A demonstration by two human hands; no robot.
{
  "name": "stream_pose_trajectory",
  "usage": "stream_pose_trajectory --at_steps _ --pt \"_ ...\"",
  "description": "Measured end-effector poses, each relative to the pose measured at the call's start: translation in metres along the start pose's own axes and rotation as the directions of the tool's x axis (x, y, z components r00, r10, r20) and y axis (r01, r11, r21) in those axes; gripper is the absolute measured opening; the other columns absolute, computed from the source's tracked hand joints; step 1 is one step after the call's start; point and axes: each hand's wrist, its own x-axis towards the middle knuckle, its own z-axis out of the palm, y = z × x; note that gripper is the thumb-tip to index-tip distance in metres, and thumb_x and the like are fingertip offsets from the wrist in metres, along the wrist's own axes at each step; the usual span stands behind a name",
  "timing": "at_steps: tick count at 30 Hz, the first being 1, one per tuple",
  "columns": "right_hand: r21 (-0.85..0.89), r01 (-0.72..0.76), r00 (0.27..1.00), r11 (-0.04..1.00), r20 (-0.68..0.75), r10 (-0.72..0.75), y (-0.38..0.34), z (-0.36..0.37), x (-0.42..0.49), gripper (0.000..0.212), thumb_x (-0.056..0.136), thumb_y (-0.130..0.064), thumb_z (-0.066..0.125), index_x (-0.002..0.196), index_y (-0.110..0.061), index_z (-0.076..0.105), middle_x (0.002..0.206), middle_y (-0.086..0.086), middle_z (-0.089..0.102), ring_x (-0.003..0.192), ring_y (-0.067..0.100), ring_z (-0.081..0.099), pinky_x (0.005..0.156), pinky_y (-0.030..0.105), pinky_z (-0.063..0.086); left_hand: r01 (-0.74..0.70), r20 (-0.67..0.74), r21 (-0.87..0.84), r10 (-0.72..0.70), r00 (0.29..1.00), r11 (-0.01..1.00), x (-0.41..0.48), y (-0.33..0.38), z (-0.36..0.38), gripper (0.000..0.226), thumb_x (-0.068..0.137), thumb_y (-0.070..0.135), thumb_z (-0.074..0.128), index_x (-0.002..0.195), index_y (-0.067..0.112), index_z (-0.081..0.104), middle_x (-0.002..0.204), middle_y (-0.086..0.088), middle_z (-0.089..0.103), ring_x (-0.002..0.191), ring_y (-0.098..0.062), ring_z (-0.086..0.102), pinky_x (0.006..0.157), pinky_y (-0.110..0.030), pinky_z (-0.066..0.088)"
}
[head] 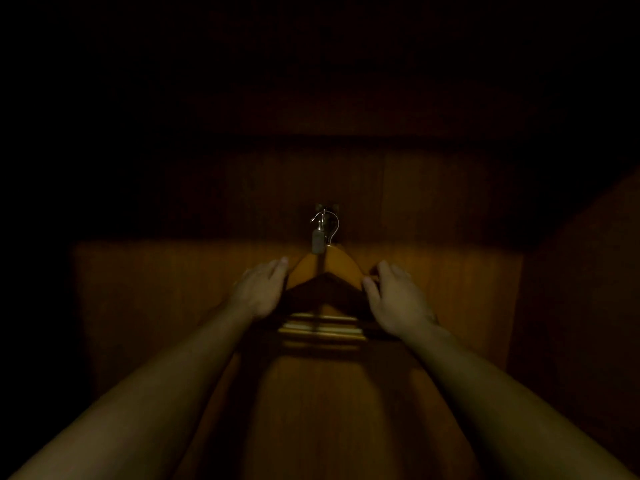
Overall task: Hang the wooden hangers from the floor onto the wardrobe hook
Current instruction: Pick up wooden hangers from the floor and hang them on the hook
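Wooden hangers [341,268], seen through my head camera in dim light, with a hand on either side of the bunch. The left hand's fingers [281,264] lie fairly straight and relaxed along the left shoulder of the front hanger, touching it without closing round it. On the other side the thumb [369,285] sits at the edge of the right shoulder while the other fingers reach past it towards the back. I cannot tell from here whether they grip the wood or only rest against it.

The left hand [259,289] and right hand [394,301] are about level, and both bare forearms run down to the lower corners of my view. Between the wrists, the hangers' horizontal bars [322,329] show as stacked pale strips, one just behind another.

Above the hands, the hangers' wire necks gather on the wardrobe hook [323,214], a small metal fitting on the wooden back panel [433,271]. A small pale tag [318,241] dangles just below it, in front of the hangers' peak. The upper wardrobe is too dark to read.
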Motion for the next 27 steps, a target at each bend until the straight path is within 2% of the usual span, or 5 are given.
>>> stream_pose_trajectory --at_steps 2,5,8,15,27 --pt "0.105 -0.097 0.995 0.99 0.027 0.095 0.002 0.004 0.004 0.051 0.103 -0.052 0.03 0.134 -0.015 0.048 0.129 0.008 0.055 0.119 0.025 0.052 0.099 0.042 0.046 0.029 0.057 -0.004 -0.029 0.998 1.0 0.01 0.001 -0.006 0.069 0.1 0.06 0.009 0.151 0.024 0.039 0.158 -0.008 0.037 0.144 -0.029 0.034 0.119 -0.048 0.023" --pt "0.161 -0.275 0.953 0.948 0.176 0.247 0.004 0.01 0.007 0.071 0.1 -0.062 0.016 0.15 -0.016 0.036 0.151 0.013 0.043 0.136 0.03 0.044 0.111 0.049 0.037 0.017 0.137 0.05 -0.024 0.99 0.999 0.021 0.001 -0.007 0.063 0.105 0.049 0.008 0.151 0.02 0.04 0.158 -0.012 0.036 0.146 -0.029 0.031 0.119 -0.04 0.021" --pt "0.162 -0.322 0.928 0.933 0.251 0.277 0.009 0.012 0.009 0.074 0.098 -0.064 0.007 0.153 -0.022 0.034 0.161 0.01 0.031 0.146 0.031 0.031 0.118 0.051 0.025 0.013 0.179 0.038 -0.02 0.984 0.999 0.021 -0.005 -0.001 0.06 0.105 0.049 0.011 0.148 0.022 0.044 0.157 -0.013 0.038 0.145 -0.031 0.032 0.119 -0.04 0.022" --pt "0.148 -0.359 0.892 0.921 0.345 0.292 0.015 -0.001 0.016 0.074 0.101 -0.061 0.008 0.152 -0.015 0.038 0.16 0.014 0.033 0.145 0.033 0.034 0.118 0.045 0.026 0.004 0.32 0.107 -0.038 0.947 0.994 0.018 -0.002 0.003 0.052 0.108 0.037 0.012 0.158 0.022 0.011 0.167 -0.006 0.005 0.153 -0.031 -0.001 0.121 -0.036 0.002" --pt "0.16 -0.391 0.881 0.907 0.351 0.318 0.013 0.003 0.012 0.078 0.099 -0.065 0.008 0.153 -0.016 0.036 0.161 0.011 0.031 0.146 0.032 0.032 0.12 0.048 0.024 0.051 0.313 0.009 -0.052 0.948 0.999 0.015 -0.004 -0.003 0.058 0.104 0.054 0.016 0.155 0.03 0.026 0.164 -0.011 0.018 0.151 -0.032 0.012 0.123 -0.045 0.01"
